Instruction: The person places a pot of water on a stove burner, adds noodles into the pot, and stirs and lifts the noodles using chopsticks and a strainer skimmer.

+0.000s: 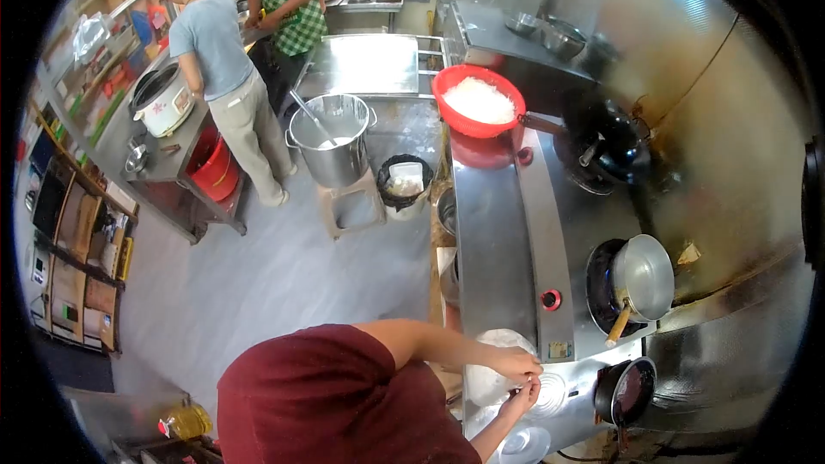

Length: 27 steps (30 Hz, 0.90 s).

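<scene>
My left hand point(516, 365) and my right hand point(524, 395) meet over the counter at lower right, fingers pinched together. A small pale bit shows between the fingertips, too small to name. Under my left forearm lies a whitish, bag-like sheet point(494, 382). Beside the fingers is a pale round piece with concentric rings point(550, 395). A clear plastic bowl point(524, 444) sits just below my right wrist.
A saucepan point(649, 279) and a dark pot point(632, 388) stand right of my hands. Farther up are a red basin point(445, 86) of white shreds and a black wok point(614, 142). A tall steel pot point(335, 159) stands on a stool. Two people work at the back left.
</scene>
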Available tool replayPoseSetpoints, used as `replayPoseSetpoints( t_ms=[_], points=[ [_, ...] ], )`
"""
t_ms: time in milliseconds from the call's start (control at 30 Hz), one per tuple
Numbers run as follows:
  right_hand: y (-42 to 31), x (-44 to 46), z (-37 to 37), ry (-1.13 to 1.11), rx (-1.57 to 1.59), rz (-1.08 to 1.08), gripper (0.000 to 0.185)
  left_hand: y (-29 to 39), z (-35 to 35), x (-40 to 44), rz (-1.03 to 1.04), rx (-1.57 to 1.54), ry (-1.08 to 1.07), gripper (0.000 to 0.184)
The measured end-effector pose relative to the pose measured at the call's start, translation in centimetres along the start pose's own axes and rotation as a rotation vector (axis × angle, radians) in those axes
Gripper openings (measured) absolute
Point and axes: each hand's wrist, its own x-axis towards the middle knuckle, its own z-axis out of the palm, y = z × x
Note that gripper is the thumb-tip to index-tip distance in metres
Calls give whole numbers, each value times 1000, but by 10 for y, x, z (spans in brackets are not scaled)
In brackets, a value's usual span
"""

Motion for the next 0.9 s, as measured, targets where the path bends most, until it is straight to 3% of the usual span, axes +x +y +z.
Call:
replayPoseSetpoints(
  t_ms=[67, 100, 233, 333, 467, 500, 533, 567, 600, 633, 733, 800, 900],
  points=[
    [-3, 5, -1, -40, -125, -17, 9, 7, -9, 0, -49, -107, 50, 12],
    [-8, 5, -1, -106, -148, -133, 8, -1, -2, 0, -114, -147, 46, 13],
    [-14, 7, -2, -99, -218, -166, 11, -8, 8, -9, -44, -28, 49, 13],
    [-14, 12, -12, -300, -330, -144, 13, -8, 3, -4, -266, -118, 15, 13],
    [-8, 19, -5, -140, -189, -79, 16, -30, 16, 10, 0, -121, 37, 13],
    [-16, 14, 2, -101, -141, -23, 16, -29, 8, 11, -59, -169, -76, 12],
    [-11, 17, 3, 6, -120, -6, 16, -32, 4, 10, 44, -185, -75, 12],
    [13, 28, -10, 34, -64, 5, 15, -25, -8, 9, -51, -163, -226, 13],
    [13, 28, -5, 84, -89, 13, 16, -23, -10, 7, -75, -260, -189, 14],
    [25, 31, 7, 303, 25, 37, 14, -34, 6, -3, -202, -548, -106, 13],
    [5, 22, 17, 202, 70, 33, 18, -24, -11, -10, -702, -1112, -147, 11],
    [-9, 19, 17, 203, 123, 3, 11, -23, -6, -11, -591, -994, -221, 11],
    [-12, 10, 1, 153, 106, -29, 6, -25, -9, -2, -289, -581, -275, 15]
  ],
)
